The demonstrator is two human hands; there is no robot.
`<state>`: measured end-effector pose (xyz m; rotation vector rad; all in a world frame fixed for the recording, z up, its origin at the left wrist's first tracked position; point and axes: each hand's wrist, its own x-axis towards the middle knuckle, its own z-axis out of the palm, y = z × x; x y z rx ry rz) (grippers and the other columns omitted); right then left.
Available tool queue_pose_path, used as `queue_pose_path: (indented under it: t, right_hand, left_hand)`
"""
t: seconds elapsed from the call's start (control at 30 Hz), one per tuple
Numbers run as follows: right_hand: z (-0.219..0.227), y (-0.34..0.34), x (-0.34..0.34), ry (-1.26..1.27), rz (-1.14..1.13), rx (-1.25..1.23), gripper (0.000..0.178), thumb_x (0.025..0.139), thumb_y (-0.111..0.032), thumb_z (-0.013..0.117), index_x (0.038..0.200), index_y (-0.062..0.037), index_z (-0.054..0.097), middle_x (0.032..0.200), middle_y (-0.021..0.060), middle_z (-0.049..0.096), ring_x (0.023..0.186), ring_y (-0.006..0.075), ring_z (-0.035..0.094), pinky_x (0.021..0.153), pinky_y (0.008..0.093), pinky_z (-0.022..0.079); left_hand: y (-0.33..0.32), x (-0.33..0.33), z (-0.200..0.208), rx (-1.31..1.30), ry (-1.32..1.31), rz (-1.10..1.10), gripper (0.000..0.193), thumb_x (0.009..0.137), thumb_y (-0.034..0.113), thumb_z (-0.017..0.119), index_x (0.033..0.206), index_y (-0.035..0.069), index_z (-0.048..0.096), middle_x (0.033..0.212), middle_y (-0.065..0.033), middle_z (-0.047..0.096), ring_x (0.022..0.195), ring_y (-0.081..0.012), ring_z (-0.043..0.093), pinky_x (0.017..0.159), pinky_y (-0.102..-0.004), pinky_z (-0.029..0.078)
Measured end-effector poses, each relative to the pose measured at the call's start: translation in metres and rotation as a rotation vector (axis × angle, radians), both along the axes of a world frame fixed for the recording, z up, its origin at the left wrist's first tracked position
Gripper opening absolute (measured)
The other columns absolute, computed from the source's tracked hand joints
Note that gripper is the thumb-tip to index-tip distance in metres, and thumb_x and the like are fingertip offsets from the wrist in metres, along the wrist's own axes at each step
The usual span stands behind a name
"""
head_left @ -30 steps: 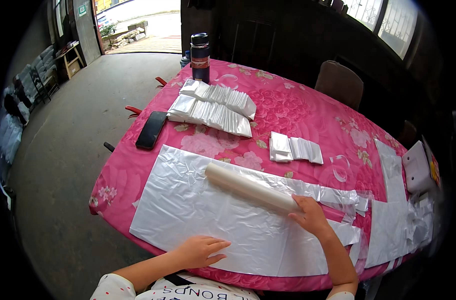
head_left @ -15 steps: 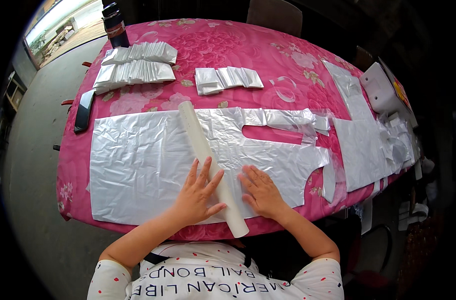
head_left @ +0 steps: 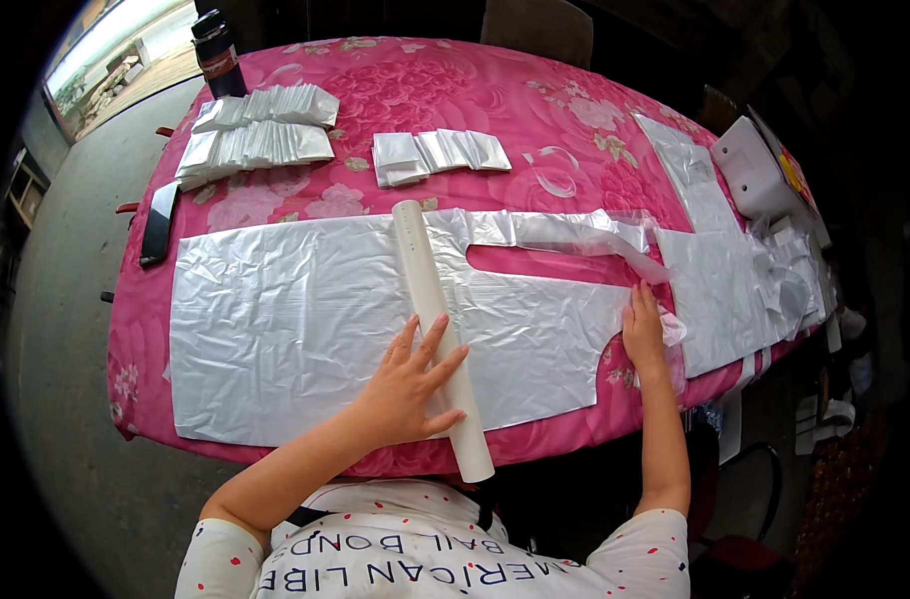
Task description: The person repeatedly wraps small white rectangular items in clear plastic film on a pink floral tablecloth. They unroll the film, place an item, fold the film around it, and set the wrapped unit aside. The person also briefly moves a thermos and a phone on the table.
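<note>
A white plastic bag with cut-out handles point(head_left: 255, 339) lies flat on the table in front of me. Across it, slightly tilted, rests a long pale tube point(head_left: 425, 270). My left hand point(head_left: 405, 384) lies on the tube's lower half, open, fingers spread over it. At the bag's right end, my right hand point(head_left: 643, 329) touches the lower handle. Its fingers point away from me, stretched out, with the thumb a little apart. Part of that handle is crumpled beside and under this hand.
Folded white plastic packets stand in rows point(head_left: 255, 145) at far left, with a smaller row point(head_left: 440, 155) beside them. A phone point(head_left: 160, 225) and a dark bottle point(head_left: 219, 60) sit at the left edge. More plastic bags point(head_left: 714, 290) and a white container point(head_left: 749, 170) lie at right.
My right hand has moved right, from beside the tube to the bag's handle end, and the lower handle there has shifted. The tube's far end has swung slightly right under my left hand.
</note>
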<state>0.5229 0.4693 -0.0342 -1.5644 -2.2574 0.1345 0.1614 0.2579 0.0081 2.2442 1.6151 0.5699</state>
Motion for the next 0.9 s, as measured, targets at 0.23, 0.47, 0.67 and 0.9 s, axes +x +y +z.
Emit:
queue_pose_path:
  t: [0.23, 0.47, 0.67, 0.9]
  right_hand:
    - [-0.009, -0.025, 0.026, 0.334, -0.164, 0.026, 0.040, 0.089, -0.010, 0.042, 0.126, 0.0031, 0.044, 0.130, 0.0195, 0.045, 0.120, 0.0299, 0.045, 0.101, 0.0337, 0.033]
    - [-0.002, -0.036, 0.026, 0.091, -0.155, 0.135, 0.023, 0.081, -0.006, 0.051, 0.100, 0.0016, 0.061, 0.110, 0.0171, 0.060, 0.104, 0.0320, 0.056, 0.090, 0.0362, 0.042]
    - [0.046, -0.039, 0.009, 0.230, -0.227, 0.054, 0.009, 0.071, -0.004, 0.062, 0.072, 0.0006, 0.054, 0.079, 0.0085, 0.061, 0.073, 0.0189, 0.060, 0.069, 0.0296, 0.047]
    - [0.106, -0.117, -0.103, 0.938, 0.109, -0.664, 0.017, 0.076, 0.000, 0.065, 0.084, -0.0035, 0.051, 0.075, -0.0008, 0.053, 0.063, 0.0038, 0.049, 0.057, 0.0189, 0.043]
  left_hand:
    - [0.000, -0.002, 0.001, -0.028, -0.034, -0.026, 0.071, 0.072, 0.044, 0.063, 0.133, 0.015, 0.040, 0.145, -0.0190, 0.015, 0.129, -0.0499, 0.015, 0.101, -0.0570, 0.024]
    - [0.001, -0.001, 0.003, -0.010, -0.042, -0.031, 0.070, 0.073, 0.044, 0.063, 0.132, 0.014, 0.041, 0.145, -0.0181, 0.016, 0.128, -0.0499, 0.016, 0.100, -0.0583, 0.025]
    - [-0.001, -0.001, 0.005, -0.045, 0.011, -0.069, 0.072, 0.074, 0.047, 0.062, 0.133, 0.014, 0.039, 0.145, -0.0201, 0.014, 0.130, -0.0497, 0.014, 0.101, -0.0568, 0.024]
    - [-0.007, 0.004, 0.003, 0.014, -0.133, -0.025, 0.071, 0.076, 0.045, 0.062, 0.133, 0.008, 0.038, 0.145, -0.0200, 0.016, 0.130, -0.0432, 0.018, 0.102, -0.0518, 0.024]
